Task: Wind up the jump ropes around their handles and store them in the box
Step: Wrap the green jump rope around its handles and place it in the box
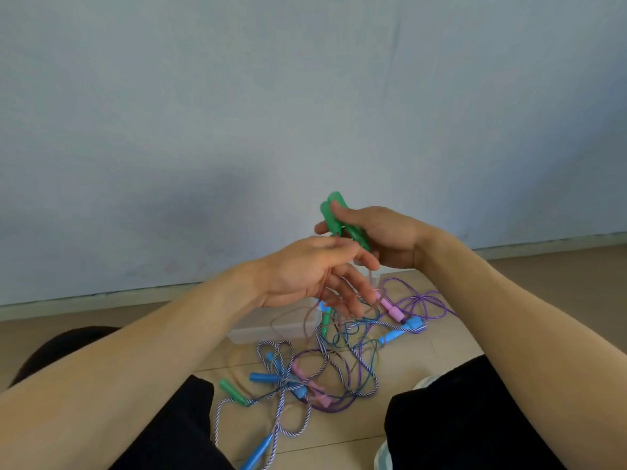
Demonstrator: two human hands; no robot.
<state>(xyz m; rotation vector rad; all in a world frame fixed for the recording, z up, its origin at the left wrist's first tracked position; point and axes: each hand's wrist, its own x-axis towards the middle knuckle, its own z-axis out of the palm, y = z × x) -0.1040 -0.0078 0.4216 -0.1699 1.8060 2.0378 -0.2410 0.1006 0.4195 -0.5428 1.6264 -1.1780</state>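
Observation:
My right hand (383, 237) grips two green jump-rope handles (334, 215) held together, raised in front of the wall. My left hand (315, 276) is just below and left of them, pinching the thin brownish rope (307, 320) that hangs from the handles down to the floor. A clear plastic box (268, 329) sits on the floor behind my left hand. A tangle of jump ropes (325, 368) with blue, pink and green handles lies on the floor between my legs.
A pale blue wall (305, 96) with a skirting board stands close behind the box. My legs in black trousers (458, 418) flank the rope pile left and right. Tan floor tiles (543, 276) extend to the right.

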